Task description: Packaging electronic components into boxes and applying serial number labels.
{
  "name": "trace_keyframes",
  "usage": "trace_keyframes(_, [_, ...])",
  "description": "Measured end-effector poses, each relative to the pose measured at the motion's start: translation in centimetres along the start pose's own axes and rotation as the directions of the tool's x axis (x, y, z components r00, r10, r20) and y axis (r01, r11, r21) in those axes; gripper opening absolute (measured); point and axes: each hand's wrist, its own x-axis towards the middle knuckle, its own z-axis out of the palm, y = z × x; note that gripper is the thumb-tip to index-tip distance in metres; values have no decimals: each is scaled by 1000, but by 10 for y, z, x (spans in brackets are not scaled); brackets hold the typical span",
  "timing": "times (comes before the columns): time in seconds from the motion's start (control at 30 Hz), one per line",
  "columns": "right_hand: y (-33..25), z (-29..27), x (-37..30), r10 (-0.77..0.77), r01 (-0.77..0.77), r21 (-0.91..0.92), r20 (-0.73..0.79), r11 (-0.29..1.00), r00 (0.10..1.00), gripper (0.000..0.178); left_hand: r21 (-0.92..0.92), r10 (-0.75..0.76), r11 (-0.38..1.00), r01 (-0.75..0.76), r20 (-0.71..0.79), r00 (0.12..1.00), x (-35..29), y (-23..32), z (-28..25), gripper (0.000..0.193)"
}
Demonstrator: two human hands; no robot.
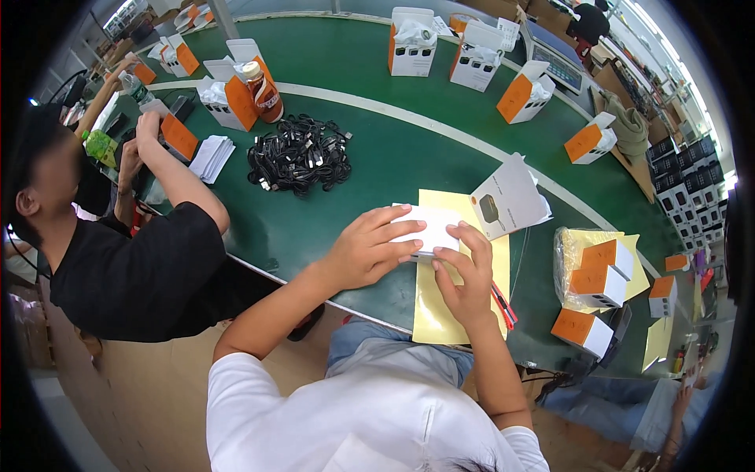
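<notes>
A small white box (432,226) sits in front of me on a yellow sheet (440,315). My left hand (368,248) grips its left side, fingers laid across the top face. On the opposite side, my right hand (469,275) holds the box with bent fingers and the thumb at the near edge. Just beyond it, a printed white leaflet (507,200) stands partly unfolded at the sheet's far right corner. A red-and-black pen-like tool (504,305) lies by my right wrist. The box's underside is hidden.
A heap of black cables (299,155) lies to the left, near a brown bottle (263,93). Several open orange-and-white boxes (413,51) stand along the far side. Closed ones (602,285) are at the right. A person in black (141,267) works on my left.
</notes>
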Motion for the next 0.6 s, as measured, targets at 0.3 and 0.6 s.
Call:
trace_keyframes(0.3, [-13,-4,-10,170,-179,-53,-140,983,976,62,24,-168,986,167,25,986,22,5,-22,56])
trace_keyframes(0.6, [70,-46,20,787,-671,445,-148,593,599,82,371,-340,837,402,-223,914,25,-47,-45,44])
